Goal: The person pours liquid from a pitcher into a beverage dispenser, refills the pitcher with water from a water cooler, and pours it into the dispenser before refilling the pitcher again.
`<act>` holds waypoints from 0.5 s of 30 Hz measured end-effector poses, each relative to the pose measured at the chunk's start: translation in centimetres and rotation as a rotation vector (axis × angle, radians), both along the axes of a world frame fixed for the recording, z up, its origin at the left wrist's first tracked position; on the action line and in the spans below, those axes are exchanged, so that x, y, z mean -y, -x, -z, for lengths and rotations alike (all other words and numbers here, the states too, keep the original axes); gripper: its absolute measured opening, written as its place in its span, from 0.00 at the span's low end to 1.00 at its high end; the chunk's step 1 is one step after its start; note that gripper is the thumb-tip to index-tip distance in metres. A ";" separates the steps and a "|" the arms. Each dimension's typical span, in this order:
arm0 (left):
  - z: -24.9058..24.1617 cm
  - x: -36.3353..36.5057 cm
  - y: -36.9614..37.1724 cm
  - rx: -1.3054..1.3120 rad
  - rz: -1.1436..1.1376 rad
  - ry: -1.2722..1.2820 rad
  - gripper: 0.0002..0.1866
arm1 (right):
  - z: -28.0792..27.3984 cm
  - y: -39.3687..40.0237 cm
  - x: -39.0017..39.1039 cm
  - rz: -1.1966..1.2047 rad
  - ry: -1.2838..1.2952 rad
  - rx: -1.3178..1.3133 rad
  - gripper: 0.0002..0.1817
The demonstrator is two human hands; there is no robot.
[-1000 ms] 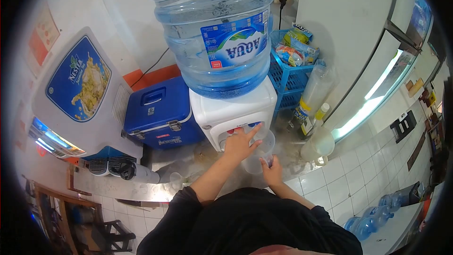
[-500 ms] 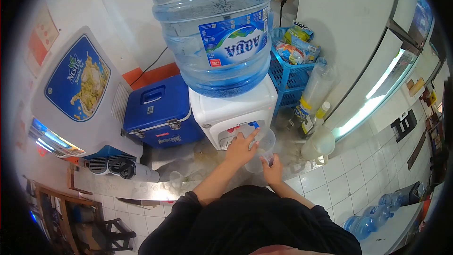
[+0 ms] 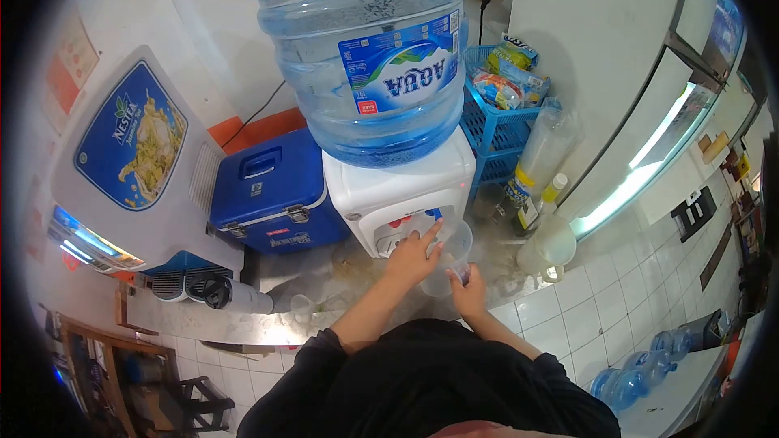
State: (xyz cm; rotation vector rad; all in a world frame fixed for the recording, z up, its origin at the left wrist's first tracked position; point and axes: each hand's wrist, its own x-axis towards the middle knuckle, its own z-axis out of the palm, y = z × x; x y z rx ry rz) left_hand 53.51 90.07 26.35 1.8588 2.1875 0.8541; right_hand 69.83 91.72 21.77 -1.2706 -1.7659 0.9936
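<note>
I'm looking down at a big water bottle [image 3: 369,49] sitting on a white dispenser [image 3: 398,195] at the counter's [image 3: 324,276] back edge, beside a blue cooler [image 3: 272,195]. My left hand [image 3: 414,255] is reaching out, fingers extended, touching the blue tap [image 3: 436,214]. My right hand [image 3: 468,290] is grasping a clear cup [image 3: 450,258] under that tap, at the dispenser's front.

Clear plastic cup [image 3: 451,258], white dispenser [image 3: 398,195] with blue and red taps, pale-blue bottle [image 3: 365,40], navy cooler box [image 3: 272,191].
</note>
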 end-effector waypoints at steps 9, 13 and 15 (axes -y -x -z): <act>1.4 -0.4 0.5 -0.022 0.028 -0.013 0.28 | -0.2 0.1 0.1 0.007 0.020 -0.019 0.17; 0.1 0.0 0.2 -0.020 0.002 0.025 0.28 | -0.7 0.1 0.2 0.009 0.030 -0.008 0.17; -0.1 0.0 0.2 -0.004 -0.002 0.029 0.28 | -0.7 0.0 0.2 0.006 0.039 0.033 0.17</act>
